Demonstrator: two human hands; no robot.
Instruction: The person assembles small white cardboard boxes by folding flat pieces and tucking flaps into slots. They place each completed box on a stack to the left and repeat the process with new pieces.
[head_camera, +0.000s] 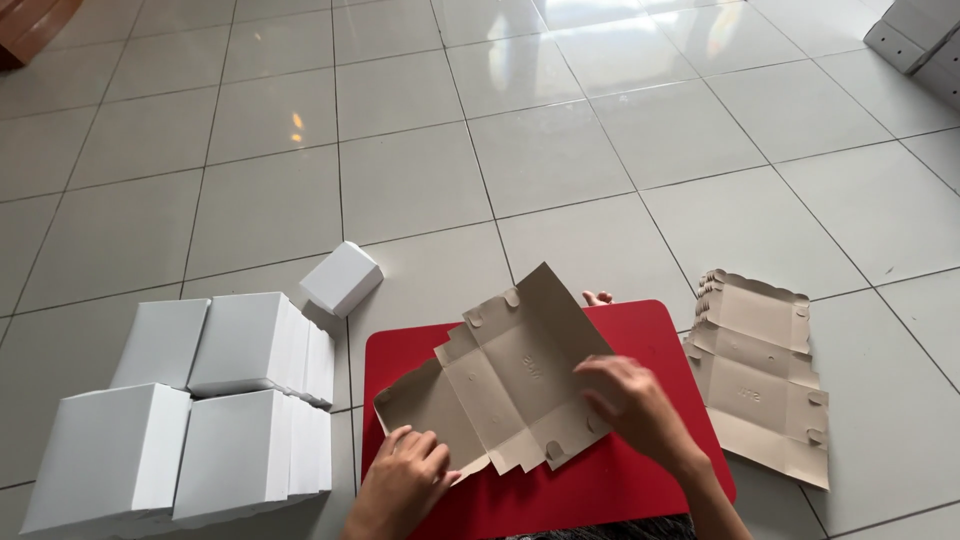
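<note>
both hands, left (405, 470) pinching a flap at 7 o'clock, right (632, 398) pressing flat at 4, hold the light, bendy carton blank (500, 375) on the red mat (640, 480), best gripped by its edges.

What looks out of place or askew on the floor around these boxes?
One small white box lies tilted on the tiles, apart from the squared-up group of white boxes. The stack of flat cardboard blanks is neat, and nothing looks damaged.
</note>
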